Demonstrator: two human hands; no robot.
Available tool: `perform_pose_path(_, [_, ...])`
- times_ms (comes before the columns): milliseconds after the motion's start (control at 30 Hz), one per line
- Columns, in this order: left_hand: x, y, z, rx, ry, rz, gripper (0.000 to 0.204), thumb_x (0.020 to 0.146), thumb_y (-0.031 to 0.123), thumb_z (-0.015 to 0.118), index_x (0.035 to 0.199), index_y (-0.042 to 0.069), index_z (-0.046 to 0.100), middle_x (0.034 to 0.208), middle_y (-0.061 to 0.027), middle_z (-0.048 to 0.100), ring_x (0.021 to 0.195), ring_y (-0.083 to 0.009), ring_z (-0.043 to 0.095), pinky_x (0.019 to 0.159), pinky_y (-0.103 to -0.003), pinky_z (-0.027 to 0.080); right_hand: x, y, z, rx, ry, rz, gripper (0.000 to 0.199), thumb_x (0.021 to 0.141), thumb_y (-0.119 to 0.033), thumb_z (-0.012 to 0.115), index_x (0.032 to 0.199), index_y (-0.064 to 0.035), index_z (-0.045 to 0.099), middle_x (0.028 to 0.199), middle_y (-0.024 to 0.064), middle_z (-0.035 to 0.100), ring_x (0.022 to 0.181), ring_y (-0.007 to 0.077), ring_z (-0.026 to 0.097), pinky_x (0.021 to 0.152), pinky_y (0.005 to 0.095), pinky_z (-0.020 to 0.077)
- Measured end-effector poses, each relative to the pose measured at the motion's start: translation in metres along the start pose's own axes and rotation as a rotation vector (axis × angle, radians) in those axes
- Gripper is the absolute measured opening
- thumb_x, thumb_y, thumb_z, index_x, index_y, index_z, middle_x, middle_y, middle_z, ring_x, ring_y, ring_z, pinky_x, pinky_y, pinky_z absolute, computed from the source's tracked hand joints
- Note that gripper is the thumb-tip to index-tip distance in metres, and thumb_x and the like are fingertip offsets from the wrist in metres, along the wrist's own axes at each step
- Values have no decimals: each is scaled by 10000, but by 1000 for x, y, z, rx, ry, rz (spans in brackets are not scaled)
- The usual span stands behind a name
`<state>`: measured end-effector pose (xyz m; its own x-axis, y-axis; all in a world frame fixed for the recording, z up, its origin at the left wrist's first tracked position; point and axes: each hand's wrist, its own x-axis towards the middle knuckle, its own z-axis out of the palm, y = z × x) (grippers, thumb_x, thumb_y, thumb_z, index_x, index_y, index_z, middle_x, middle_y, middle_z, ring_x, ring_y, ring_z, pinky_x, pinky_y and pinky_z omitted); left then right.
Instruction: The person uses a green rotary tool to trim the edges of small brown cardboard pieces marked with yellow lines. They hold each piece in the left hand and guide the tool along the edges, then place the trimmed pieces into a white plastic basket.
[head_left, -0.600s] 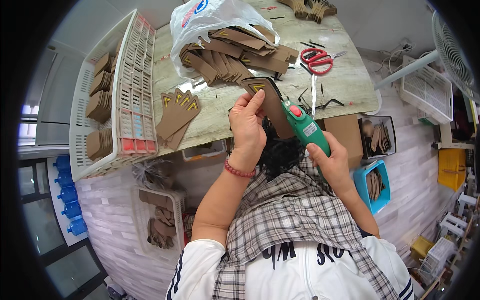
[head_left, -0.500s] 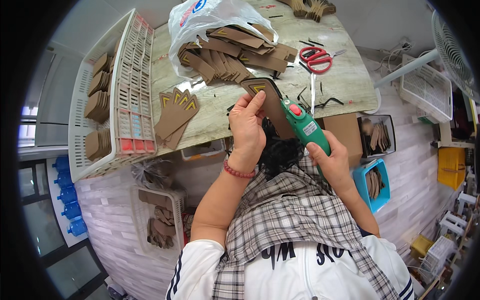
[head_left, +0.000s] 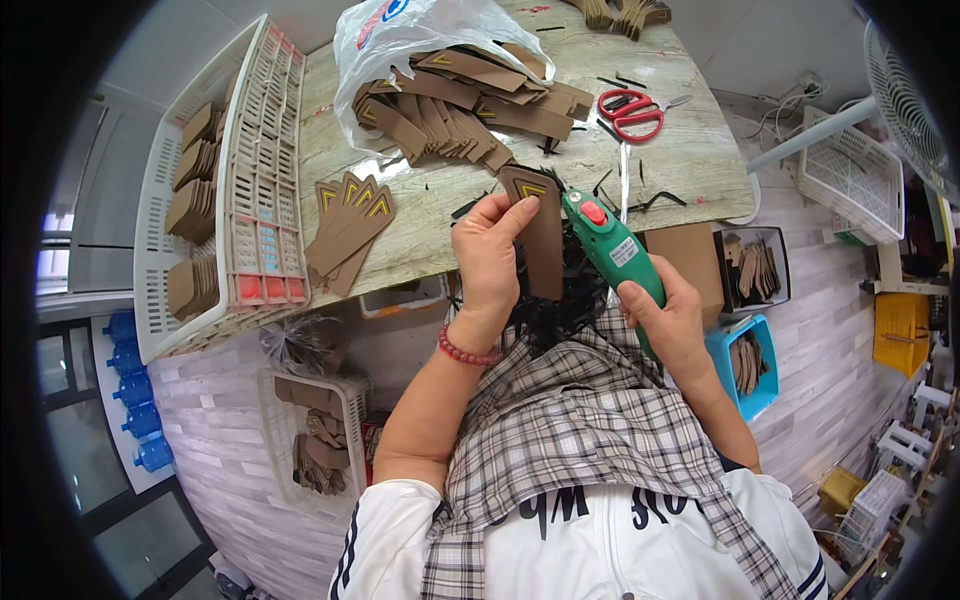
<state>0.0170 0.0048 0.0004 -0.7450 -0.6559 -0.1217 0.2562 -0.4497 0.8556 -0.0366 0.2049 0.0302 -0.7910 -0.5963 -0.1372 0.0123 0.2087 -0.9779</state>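
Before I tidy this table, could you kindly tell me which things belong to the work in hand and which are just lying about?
Belongs:
brown chevron piece, in the left hand
green tool, in the right hand
probably the matching fanned pieces and larger pile

Lying about, it seems:
red-handled scissors
loose black strips
standing fan

Bright lt., glare on table [head_left: 425, 222], fisheye distort. @ edges

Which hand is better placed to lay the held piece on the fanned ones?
Probably the left hand: it pinches the brown piece and is nearer the fanned pieces. The right hand is farther off and grips the green tool.
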Motion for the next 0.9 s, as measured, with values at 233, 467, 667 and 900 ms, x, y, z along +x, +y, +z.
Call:
perform_pose_path(233, [10, 12, -8, 151, -22, 135, 160, 915, 49, 595, 1018, -53, 665, 890, -32, 680, 748, -60, 600, 679, -191, 482, -1, 1, -1, -22, -33, 6, 448, 852, -312, 721, 1128, 19, 599, 730, 0, 578, 643, 55, 499, 562, 222, 410])
perform_pose_path(467, [9, 16, -13, 311, -92, 188, 172, 926, 58, 581, 1028, -46, 672, 894, -35, 684, 758, -62, 605, 688, -195, 489, -1, 1, 1, -23, -32, -22, 440, 856, -303, 717, 1130, 19, 598, 742, 4, 589, 649, 56, 507, 568, 220, 415])
perform_pose_path(667, [8, 8, -19, 402, -142, 193, 162, 909, 49, 598, 1012, -49, 677, 876, -16, 661, 766, -58, 577, 699, -198, 468, 0, -2, 0, 6, -43, -15, 430, 859, -290, 713, 1133, 20, 596, 739, 2, 586, 640, 52, 501, 564, 218, 412])
perform_pose_path(900, [7, 22, -19, 498, -228, 184, 138, 872, 46, 619, 952, -52, 674, 822, -37, 616, 749, -95, 552, 689, -227, 439, 1, -3, -3, 0, -39, -19, 448, 845, -311, 724, 1130, 13, 602, 743, 6, 593, 639, 57, 506, 568, 222, 418])
